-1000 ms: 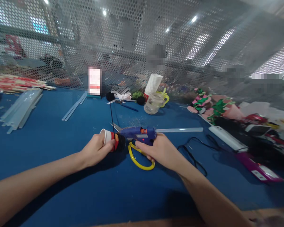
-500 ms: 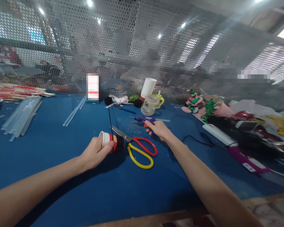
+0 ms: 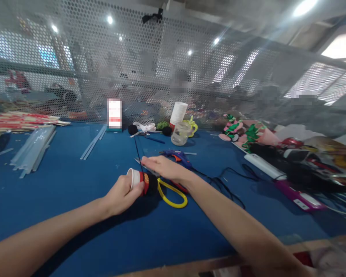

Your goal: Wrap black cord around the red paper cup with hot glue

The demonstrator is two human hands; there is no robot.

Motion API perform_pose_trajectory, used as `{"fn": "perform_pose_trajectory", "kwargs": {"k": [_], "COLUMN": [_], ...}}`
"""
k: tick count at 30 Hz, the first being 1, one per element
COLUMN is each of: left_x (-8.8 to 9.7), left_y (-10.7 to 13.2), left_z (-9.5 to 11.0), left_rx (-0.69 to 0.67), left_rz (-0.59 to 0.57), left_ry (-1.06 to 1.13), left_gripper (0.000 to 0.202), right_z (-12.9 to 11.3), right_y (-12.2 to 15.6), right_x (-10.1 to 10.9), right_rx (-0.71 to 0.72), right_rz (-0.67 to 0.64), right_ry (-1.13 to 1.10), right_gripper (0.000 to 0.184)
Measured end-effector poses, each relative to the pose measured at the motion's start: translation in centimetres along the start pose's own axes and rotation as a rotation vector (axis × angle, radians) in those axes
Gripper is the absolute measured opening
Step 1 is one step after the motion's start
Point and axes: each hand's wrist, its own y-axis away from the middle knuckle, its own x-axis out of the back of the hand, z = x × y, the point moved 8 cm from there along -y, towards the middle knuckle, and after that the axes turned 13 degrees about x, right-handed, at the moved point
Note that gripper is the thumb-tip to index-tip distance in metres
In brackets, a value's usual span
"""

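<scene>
My left hand (image 3: 121,195) is closed round a small paper cup (image 3: 136,178) lying on its side, white with a red band and a black pom-pom (image 3: 152,184) at its mouth. A thin black strand (image 3: 137,151) rises from the cup. My right hand (image 3: 163,168) hovers with fingers stretched out flat just above the cup and over the scissors (image 3: 173,192) with yellow and red handles. The blue glue gun (image 3: 175,155) lies on the blue table (image 3: 75,181) just behind my right hand, let go.
A stack of white cups (image 3: 178,112) and a clear mug (image 3: 180,133) stand at the back. Glue sticks (image 3: 31,148) lie at the left. Paper flowers (image 3: 242,132), a power strip (image 3: 263,166) and cables (image 3: 227,184) crowd the right. A perforated metal screen (image 3: 161,69) closes the table's far edge.
My right hand set the glue gun down further back on the table, let go of it and came back over the cup and scissors. My left hand kept the cup.
</scene>
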Motion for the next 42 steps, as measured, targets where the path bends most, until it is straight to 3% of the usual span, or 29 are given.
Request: {"fn": "perform_pose_trajectory", "kwargs": {"k": [2,4,7,12,18,23,32,42], "left_x": [-0.1,-0.1,-0.1,-1.3,-2.5,-2.8,-2.8,-2.1], "left_y": [0.2,0.3,0.2,-0.2,-0.5,-0.5,0.5,1.0], "left_z": [0.2,0.2,-0.2,-1.7,-2.9,-2.5,-0.5,0.9], "left_rx": [-0.009,-0.002,0.075,0.314,0.456,0.480,0.245,0.033], "left_rz": [-0.017,-0.035,-0.072,-0.187,-0.244,-0.283,-0.318,-0.271], "left_ry": [0.008,0.040,0.155,0.452,0.648,0.618,0.414,0.249], "left_gripper": [0.026,0.026,0.027,0.025,0.022,0.027,0.028,0.029], "right_z": [-1.7,-2.6,-2.5,-1.4,-0.7,-0.9,-0.4,-0.2], "right_y": [0.0,0.1,0.7,2.2,2.9,3.0,2.8,2.9], "right_x": [-2.0,-2.5,-1.5,0.3,1.4,2.3,2.0,0.9], "right_rx": [0.069,0.093,0.064,0.001,0.092,0.169,0.139,0.154], "right_rz": [-0.057,-0.054,0.010,0.130,0.215,0.265,0.213,0.122], "right_ry": [-0.333,-0.521,-0.583,-0.782,-0.810,-0.653,-0.343,-0.318], "right_gripper": [0.027,0.021,0.017,0.014,0.013,0.014,0.016,0.017]}}
